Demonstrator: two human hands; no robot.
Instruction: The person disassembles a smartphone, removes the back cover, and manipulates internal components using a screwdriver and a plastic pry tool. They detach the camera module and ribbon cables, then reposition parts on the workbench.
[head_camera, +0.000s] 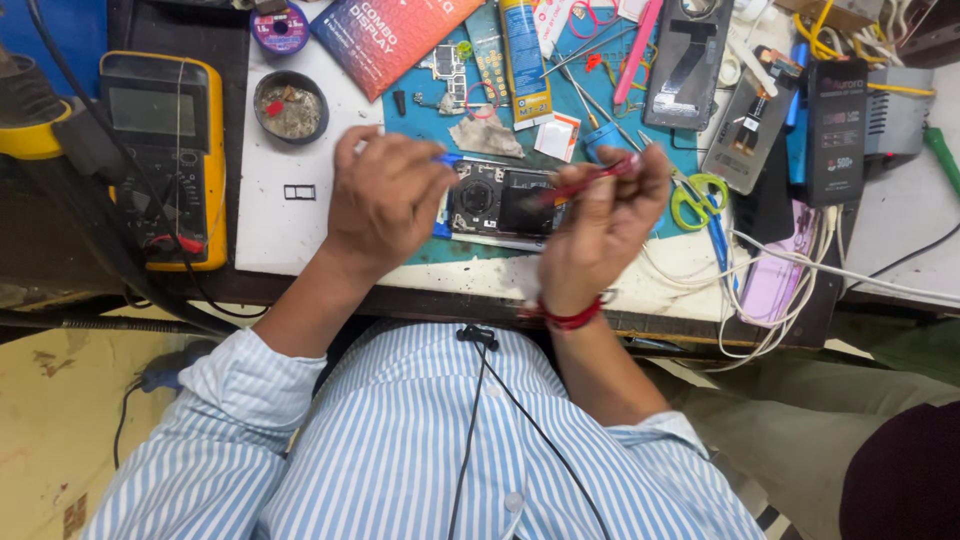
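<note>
The opened phone (500, 203) is lying flat on the bench (300, 215), long axis running left to right, between both hands. The left hand (385, 200) is gripping its left end, fingers closed. The right hand (600, 215) is pinching a red tool (590, 178) pointing leftward over the phone's middle.
</note>
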